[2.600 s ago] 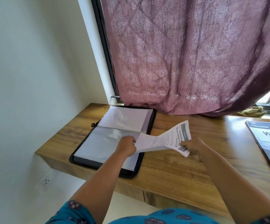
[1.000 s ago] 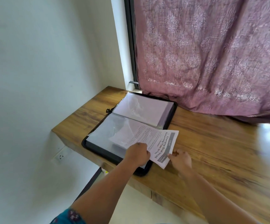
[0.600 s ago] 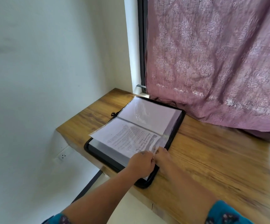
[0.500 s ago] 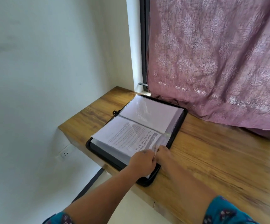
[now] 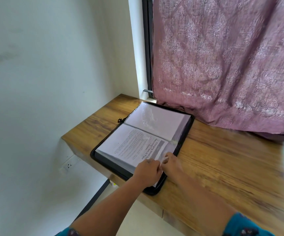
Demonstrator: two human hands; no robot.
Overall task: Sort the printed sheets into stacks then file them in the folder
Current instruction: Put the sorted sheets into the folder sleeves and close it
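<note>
- Both hands work at the near right corner of the open folder (image 5: 186,124): the left hand (image 5: 147,173) lies knuckles-up on the lower page, fingers curled down onto the sleeve edge, and seems to pinch it, though the fingertips are hidden.
- Right hand (image 5: 171,165) sits just beside the left, touching it, its fingertips nipping the shiny edge of the clear plastic sleeve (image 5: 169,149) near the folder's zip border.
- One printed sheet (image 5: 134,147) lies flat on the near page, its grey heading band towards the right, and looks fully or almost fully inside the sleeve; a glossy film shows over its right end.
- On the far page is another sleeve with a plain white sheet (image 5: 156,120) behind crinkled plastic.
- Folder rests on the wooden desk (image 5: 223,167), its near corner overhanging the front edge, its far edge close under the mauve curtain (image 5: 223,65).
- As I judge it, this sheet's filing is near its end: what remains is to seat the last edge and smooth the sleeve.
- No loose stacks show in this view, so how many sheets are left to file cannot be told.
</note>
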